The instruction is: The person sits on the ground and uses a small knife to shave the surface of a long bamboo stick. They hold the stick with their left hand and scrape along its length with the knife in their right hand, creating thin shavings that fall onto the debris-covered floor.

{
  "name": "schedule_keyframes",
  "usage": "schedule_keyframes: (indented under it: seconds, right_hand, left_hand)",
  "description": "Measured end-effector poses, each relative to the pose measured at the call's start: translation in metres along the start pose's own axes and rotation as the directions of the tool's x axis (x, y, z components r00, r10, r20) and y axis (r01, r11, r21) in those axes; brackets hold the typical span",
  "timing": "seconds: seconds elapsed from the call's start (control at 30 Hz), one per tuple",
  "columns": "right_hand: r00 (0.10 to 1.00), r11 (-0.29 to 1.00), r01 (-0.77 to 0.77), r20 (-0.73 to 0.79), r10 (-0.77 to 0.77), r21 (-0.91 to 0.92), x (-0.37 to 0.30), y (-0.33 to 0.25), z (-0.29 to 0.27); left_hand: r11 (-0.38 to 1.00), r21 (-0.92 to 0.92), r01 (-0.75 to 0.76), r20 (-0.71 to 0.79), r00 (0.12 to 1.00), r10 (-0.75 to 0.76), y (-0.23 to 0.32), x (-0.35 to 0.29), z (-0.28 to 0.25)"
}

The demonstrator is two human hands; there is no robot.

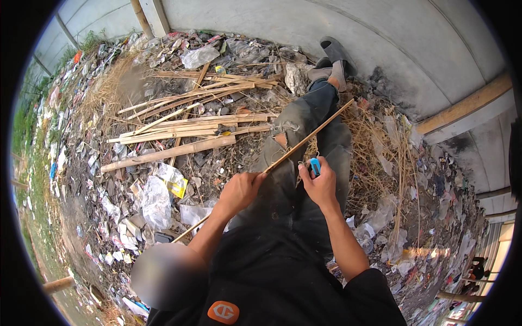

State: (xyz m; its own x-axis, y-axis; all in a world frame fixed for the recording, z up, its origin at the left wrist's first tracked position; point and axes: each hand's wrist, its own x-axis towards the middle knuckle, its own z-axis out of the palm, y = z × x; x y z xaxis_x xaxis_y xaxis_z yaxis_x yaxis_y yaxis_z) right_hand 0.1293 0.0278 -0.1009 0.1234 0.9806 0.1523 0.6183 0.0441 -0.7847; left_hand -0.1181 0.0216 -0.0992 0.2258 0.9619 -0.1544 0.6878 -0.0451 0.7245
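Note:
A long, thin bamboo strip (pixel 310 136) runs slantwise across my lap, from beside my left forearm up over my trousered legs. My left hand (pixel 239 191) is closed around it near its middle. To the right of the strip and apart from it, my right hand (pixel 321 182) grips a small blue tool (pixel 315 166). Its exact kind is hard to make out; fingers cover part of it. My outstretched legs (pixel 304 122) lie under the strip, with a tear in the trousers at one knee.
Split bamboo strips (pixel 190 130) lie piled left of my legs, beside a thicker bamboo piece (pixel 168 154). A pale stone (pixel 297 79) sits by my feet. Plastic scraps (pixel 156 204) and dry straw (pixel 375 157) litter the ground. A concrete wall (pixel 380 38) stands ahead and right.

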Motion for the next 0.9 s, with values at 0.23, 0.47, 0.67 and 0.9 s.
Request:
schedule_keyframes:
  seconds: [0.23,0.47,0.67,0.9]
  right_hand:
    - [0.968,0.995,0.062,0.247,-0.042,-0.073,-0.008,0.004,0.024]
    - [0.909,0.972,0.061,0.414,0.038,-0.225,-0.012,-0.013,0.042]
    - [0.966,0.943,-0.023,0.236,0.107,-0.333,0.007,0.016,0.032]
    - [0.98,0.896,-0.192,-0.034,0.195,-0.4,0.096,0.085,-0.032]
  left_hand:
    - [0.951,0.306,-0.052,0.009,0.999,0.052,0.005,0.005,0.014]
    - [0.94,0.342,-0.016,0.043,0.999,0.001,-0.009,-0.001,0.02]
    - [0.905,0.422,-0.051,0.048,0.998,0.033,-0.057,-0.045,-0.006]
    - [0.798,0.602,-0.025,-0.065,0.995,0.08,-0.149,-0.153,-0.061]
